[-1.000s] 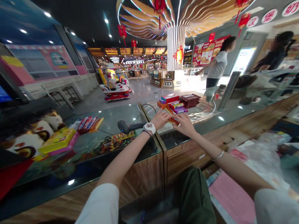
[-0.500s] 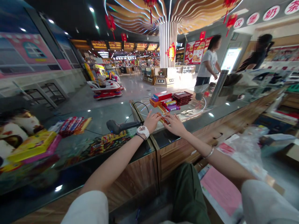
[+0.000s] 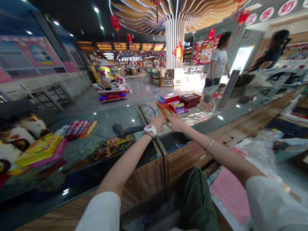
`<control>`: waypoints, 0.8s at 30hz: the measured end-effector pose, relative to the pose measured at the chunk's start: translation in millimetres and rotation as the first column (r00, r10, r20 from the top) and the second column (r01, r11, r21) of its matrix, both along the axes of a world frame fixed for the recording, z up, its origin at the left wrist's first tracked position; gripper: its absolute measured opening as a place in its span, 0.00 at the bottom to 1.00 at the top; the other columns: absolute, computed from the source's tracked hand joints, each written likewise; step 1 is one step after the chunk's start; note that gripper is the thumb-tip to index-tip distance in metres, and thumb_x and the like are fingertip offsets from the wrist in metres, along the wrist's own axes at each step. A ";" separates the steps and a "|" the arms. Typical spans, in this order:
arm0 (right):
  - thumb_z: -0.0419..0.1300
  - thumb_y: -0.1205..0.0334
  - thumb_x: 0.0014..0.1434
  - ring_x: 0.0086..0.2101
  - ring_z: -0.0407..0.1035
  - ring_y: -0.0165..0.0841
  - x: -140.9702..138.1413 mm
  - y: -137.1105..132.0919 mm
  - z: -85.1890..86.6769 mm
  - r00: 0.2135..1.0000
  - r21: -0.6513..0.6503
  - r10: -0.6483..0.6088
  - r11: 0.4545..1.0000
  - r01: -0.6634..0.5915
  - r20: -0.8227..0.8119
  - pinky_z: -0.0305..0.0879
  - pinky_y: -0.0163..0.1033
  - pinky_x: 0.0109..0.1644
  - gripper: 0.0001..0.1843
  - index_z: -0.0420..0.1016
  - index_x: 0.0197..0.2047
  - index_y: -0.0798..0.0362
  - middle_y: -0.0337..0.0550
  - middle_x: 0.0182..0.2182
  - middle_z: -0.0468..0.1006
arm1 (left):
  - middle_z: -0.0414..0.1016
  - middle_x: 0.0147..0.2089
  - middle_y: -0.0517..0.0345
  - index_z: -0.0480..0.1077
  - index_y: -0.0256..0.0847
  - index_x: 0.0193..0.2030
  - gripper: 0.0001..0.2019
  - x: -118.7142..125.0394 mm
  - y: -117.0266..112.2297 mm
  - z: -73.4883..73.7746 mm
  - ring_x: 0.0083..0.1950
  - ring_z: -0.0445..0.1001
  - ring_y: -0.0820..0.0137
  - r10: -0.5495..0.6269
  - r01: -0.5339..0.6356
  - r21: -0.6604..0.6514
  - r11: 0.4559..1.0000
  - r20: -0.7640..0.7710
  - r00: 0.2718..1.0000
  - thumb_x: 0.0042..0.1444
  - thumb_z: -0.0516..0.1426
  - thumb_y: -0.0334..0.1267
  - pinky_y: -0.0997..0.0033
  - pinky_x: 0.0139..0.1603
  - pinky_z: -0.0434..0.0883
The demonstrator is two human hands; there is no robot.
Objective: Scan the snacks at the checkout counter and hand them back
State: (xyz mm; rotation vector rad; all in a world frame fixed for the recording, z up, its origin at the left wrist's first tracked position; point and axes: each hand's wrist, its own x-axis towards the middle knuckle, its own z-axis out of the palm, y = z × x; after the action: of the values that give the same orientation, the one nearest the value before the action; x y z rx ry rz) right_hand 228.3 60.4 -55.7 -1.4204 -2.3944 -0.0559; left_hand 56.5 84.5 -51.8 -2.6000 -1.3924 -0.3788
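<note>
Both my hands reach forward over a glass counter (image 3: 115,123). My left hand (image 3: 157,122), with a white watch on its wrist, lies with fingers stretched out at the near edge of several stacked flat boxes (image 3: 176,103). My right hand (image 3: 175,123), a thin bracelet on its wrist, rests beside it with fingers extended, touching a small orange pack (image 3: 166,112) at the front of the stacks. Whether either hand grips the pack is unclear.
A black barcode scanner (image 3: 125,130) lies on the glass left of my left wrist. Red snack packs (image 3: 78,128) and a yellow box (image 3: 39,148) sit further left. Two people stand beyond the counter at the right. A pink sheet (image 3: 231,195) lies below.
My hands have slid forward from the counter's near part toward the stacked boxes. The person in the white shirt has stepped to the right.
</note>
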 end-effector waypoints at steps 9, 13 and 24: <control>0.49 0.59 0.68 0.65 0.59 0.44 0.9 19.2 7.3 1.000 -0.020 -0.004 1.000 0.004 -0.010 0.40 0.65 0.70 0.22 0.67 0.63 0.51 0.53 0.62 0.71 | 0.71 0.64 0.44 0.62 0.40 0.67 0.27 6.7 23.4 -7.2 0.68 0.66 0.56 0.039 -0.038 -0.012 0.999 0.032 0.999 0.61 0.47 0.27 0.37 0.71 0.51; 0.49 0.59 0.69 0.63 0.63 0.43 2.0 17.4 4.1 0.997 -0.003 -0.041 0.999 0.041 -0.062 0.43 0.64 0.70 0.21 0.68 0.62 0.51 0.53 0.61 0.72 | 0.68 0.67 0.48 0.61 0.44 0.68 0.28 7.3 19.7 -5.8 0.68 0.66 0.58 0.036 -0.036 -0.026 0.999 0.014 0.999 0.61 0.47 0.27 0.36 0.72 0.51; 0.52 0.58 0.66 0.66 0.59 0.44 4.5 19.1 -11.4 0.995 0.021 -0.032 0.999 0.034 -0.093 0.43 0.65 0.70 0.25 0.65 0.65 0.47 0.51 0.68 0.62 | 0.65 0.69 0.41 0.61 0.39 0.69 0.28 10.3 12.1 -6.2 0.71 0.60 0.51 0.048 -0.049 0.054 0.997 0.009 0.999 0.60 0.50 0.30 0.34 0.72 0.50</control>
State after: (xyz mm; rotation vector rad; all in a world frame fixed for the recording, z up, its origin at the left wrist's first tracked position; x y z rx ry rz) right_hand 232.8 79.5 -67.2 -1.4207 -2.2888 -0.0253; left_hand 66.8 96.6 -58.0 -2.5194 -1.4244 -0.4147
